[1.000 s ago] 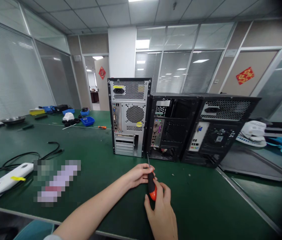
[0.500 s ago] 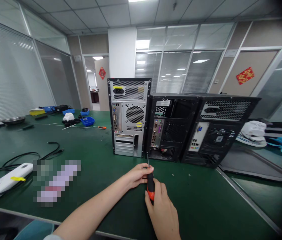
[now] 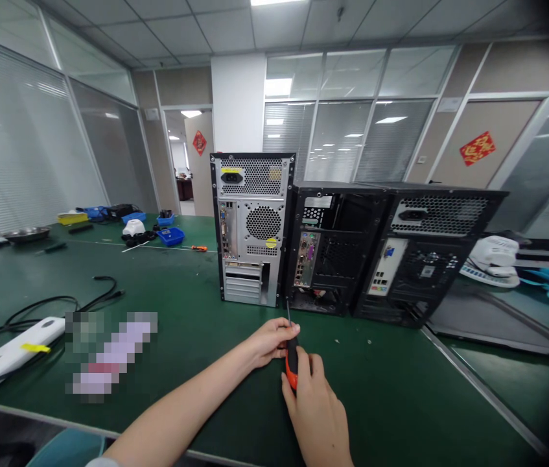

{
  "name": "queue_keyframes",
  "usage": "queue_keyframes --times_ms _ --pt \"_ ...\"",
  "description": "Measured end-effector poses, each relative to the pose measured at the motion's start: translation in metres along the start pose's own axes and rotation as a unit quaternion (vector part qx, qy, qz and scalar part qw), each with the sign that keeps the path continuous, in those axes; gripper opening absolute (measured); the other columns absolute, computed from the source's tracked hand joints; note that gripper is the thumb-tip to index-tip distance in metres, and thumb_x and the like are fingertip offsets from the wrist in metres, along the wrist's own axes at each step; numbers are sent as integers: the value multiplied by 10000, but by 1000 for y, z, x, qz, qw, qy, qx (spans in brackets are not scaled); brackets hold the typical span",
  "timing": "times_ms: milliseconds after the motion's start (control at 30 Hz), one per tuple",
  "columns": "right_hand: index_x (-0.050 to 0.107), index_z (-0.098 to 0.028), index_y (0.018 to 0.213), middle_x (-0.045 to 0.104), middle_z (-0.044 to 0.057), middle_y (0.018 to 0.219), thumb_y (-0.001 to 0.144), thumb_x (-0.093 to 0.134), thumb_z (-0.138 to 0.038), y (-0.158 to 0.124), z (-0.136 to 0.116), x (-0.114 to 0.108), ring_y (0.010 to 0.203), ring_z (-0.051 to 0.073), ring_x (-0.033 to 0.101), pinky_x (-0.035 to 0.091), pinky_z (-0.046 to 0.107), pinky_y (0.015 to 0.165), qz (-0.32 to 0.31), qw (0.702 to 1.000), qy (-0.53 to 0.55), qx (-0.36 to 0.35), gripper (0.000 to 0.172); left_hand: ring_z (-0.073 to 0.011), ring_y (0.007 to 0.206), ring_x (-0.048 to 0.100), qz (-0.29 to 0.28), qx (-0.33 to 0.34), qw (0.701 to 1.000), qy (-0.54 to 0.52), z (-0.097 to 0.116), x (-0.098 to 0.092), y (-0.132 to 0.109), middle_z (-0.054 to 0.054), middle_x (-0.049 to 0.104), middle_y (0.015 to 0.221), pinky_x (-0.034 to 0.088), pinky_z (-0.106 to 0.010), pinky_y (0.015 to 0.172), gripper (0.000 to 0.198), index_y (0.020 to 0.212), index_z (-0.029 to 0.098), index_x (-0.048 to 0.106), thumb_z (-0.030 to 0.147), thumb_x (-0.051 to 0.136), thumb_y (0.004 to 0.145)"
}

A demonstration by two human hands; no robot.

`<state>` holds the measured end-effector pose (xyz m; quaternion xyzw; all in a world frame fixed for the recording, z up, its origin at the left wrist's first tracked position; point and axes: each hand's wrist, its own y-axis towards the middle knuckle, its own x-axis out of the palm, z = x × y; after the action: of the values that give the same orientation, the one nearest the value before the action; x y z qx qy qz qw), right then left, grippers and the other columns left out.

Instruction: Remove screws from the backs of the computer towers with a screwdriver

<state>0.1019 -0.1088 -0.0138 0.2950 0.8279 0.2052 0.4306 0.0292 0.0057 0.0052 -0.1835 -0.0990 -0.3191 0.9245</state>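
Note:
A screwdriver (image 3: 292, 364) with a black and orange handle points away from me, its thin shaft reaching the lower left corner of the middle black computer case (image 3: 337, 259). Around the back of the handle, my right hand (image 3: 315, 395) is closed. My left hand (image 3: 274, 338) pinches the front of the screwdriver, where handle and shaft meet. Left of the middle case stands a taller computer case (image 3: 249, 227) with a silver back. On its right is another black case (image 3: 424, 259). All three show their backs to me. Whether the tip sits in a screw is too small to tell.
On the green table (image 3: 181, 350) at left lie a white power strip (image 3: 11, 357), black cables (image 3: 74, 305) and a blurred-out patch. Farther back are blue trays (image 3: 171, 236) and an orange screwdriver (image 3: 199, 248). At right stands a white fan-like device (image 3: 492, 259).
The orange part of the screwdriver's handle has turned slightly under my right hand's fingers. Both hands stay in nearly the same place.

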Motion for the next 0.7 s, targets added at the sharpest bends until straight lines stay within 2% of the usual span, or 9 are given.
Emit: queue_keyframes --times_ms 133,300,500,700 --pt "532 -271 909 469 24 795 734 549 -288 0 1 1 470 87 405 133 228 428 8 1000 -20 -20 177 -17 484 374 11 4 1000 9 0 2 -1 87 420 596 306 -152 478 547 765 173 436 518 751 480" --pt "509 -249 891 481 8 720 740 562 -243 1 4 1 454 96 439 148 225 422 6 993 -101 -62 160 -16 492 361 35 7 999 28 -2 5 -1 87 410 606 286 -153 459 569 780 172 443 540 745 469" --pt "485 -190 895 541 14 686 739 585 -266 4 6 -3 433 128 520 201 226 388 -32 962 -249 -107 200 -11 478 351 43 15 998 42 -5 6 1 92 408 602 289 -157 449 604 771 174 421 592 722 455" --pt "467 -184 864 559 -21 619 745 598 -250 10 3 -10 419 125 552 271 220 381 -45 954 -264 -135 188 -9 461 339 43 26 998 46 -6 6 1 95 409 586 289 -160 439 622 766 173 411 621 703 449"
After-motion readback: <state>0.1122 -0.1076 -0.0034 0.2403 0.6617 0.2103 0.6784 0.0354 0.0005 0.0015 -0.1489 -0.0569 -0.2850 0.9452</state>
